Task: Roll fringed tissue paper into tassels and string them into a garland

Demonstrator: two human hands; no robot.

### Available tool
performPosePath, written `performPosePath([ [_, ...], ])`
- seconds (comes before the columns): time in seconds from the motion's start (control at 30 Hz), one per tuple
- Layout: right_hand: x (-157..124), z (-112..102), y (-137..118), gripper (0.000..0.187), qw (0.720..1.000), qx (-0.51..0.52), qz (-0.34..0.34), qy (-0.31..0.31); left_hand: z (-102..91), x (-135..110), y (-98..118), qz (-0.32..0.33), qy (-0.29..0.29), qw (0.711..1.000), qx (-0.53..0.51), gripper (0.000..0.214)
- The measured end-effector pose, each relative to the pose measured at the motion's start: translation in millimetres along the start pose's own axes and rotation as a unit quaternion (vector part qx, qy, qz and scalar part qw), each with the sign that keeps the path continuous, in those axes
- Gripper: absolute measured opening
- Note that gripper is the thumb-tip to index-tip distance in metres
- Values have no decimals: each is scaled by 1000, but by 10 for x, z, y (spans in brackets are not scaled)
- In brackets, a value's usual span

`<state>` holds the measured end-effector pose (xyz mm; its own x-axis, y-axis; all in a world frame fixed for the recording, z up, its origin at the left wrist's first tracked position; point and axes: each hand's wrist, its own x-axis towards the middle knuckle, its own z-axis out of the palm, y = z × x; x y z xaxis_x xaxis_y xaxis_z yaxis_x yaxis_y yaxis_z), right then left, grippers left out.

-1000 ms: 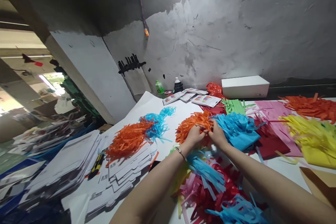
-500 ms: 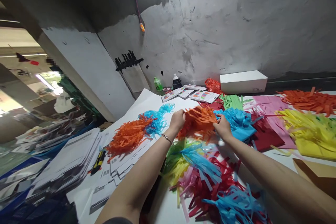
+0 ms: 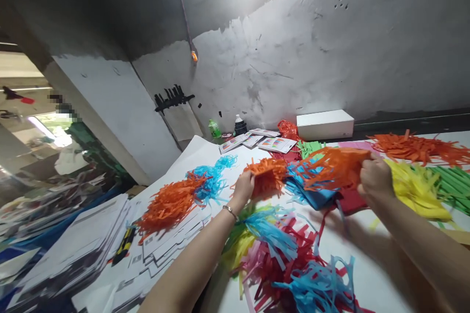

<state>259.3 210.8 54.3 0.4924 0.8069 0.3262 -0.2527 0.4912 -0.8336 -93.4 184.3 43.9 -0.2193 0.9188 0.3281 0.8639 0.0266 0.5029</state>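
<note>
My right hand (image 3: 376, 178) is raised on the right, closed around one end of an orange fringed paper tassel (image 3: 330, 167) whose strips trail to the left. My left hand (image 3: 244, 187) grips the edge of another orange fringed paper bundle (image 3: 268, 176) lying on the table. Beneath the raised tassel are blue fringed paper (image 3: 317, 196) and dark red paper (image 3: 350, 200). Nearer to me lies a mixed heap with a light blue tassel (image 3: 273, 234), crimson strips (image 3: 293, 264) and a second blue tassel (image 3: 319, 283).
An orange tassel pile (image 3: 171, 205) and blue strips (image 3: 211, 181) lie left, beside white cards (image 3: 172, 234) and a yellow-black cutter (image 3: 124, 244). Yellow (image 3: 416, 188) and green fringes (image 3: 453, 186) lie right. A white box (image 3: 325, 124) stands by the wall.
My right hand has moved right and up, drawing an orange tassel away from the orange bundle. My left hand stays on the bundle. The view has shifted slightly.
</note>
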Motion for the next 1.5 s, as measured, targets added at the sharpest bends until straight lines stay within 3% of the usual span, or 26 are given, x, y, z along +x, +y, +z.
performPosePath([
  [0.13, -105, -537, -728, 14, 977, -147, -144, -52, 6, -386, 276, 46, -47, 997, -26, 24],
  [0.23, -357, -785, -1121, 14, 925, -252, -251, -134, -106, -737, 825, 125, -62, 987, -81, 28],
  [0.33, -656, -912, -1303, 14, 864, -314, -335, -209, -192, -1265, 1553, 229, -92, 957, -152, 60],
  [0.4, -859, -991, -1352, 15, 827, -346, -371, -243, -166, -1649, 1980, 322, -122, 917, -201, 81],
  [0.47, -1059, -1097, -1391, 19, 796, -376, -393, -267, -57, -1949, 2284, 368, -125, 901, -195, 79],
  [0.57, -1323, -1323, -1468, 24, 766, -407, -406, -289, 180, -2143, 2499, 376, -108, 909, -142, 69],
  [0.67, -1486, -1614, -1531, 25, 740, -445, -409, -293, 361, -2139, 2526, 385, -112, 912, -88, 51],
  [0.77, -1510, -1915, -1532, 38, 715, -496, -408, -276, 447, -2123, 2498, 387, -111, 914, -57, 32],
  [0.9, -1397, -2247, -1559, 40, 708, -524, -405, -246, 501, -2145, 2551, 396, -108, 911, -46, 32],
  [1.03, -1346, -2517, -1822, 30, 678, -543, -459, -185, 411, -2237, 2685, 426, -92, 897, -77, 30],
  [1.13, -1517, -2686, -2002, 28, 627, -531, -530, -209, 228, -2404, 2618, 503, -53, 859, -81, 32],
  [1.23, -1874, -2816, -1892, 41, 589, -524, -539, -297, 76, -2650, 2306, 603, -20, 797, 4, 35],
  [1.3, -2158, -2894, -1667, 43, 604, -525, -501, -329, 51, -2853, 2039, 602, -54, 792, 82, 35],
  [1.4, -2524, -3001, -1332, 41, 661, -525, -429, -321, 155, -3205, 1748, 574, -110, 800, 135, 35],
  [1.5, -2690, -3077, -1212, 43, 655, -534, -392, -364, 415, -3571, 1716, 590, -74, 800, 80, 37],
])
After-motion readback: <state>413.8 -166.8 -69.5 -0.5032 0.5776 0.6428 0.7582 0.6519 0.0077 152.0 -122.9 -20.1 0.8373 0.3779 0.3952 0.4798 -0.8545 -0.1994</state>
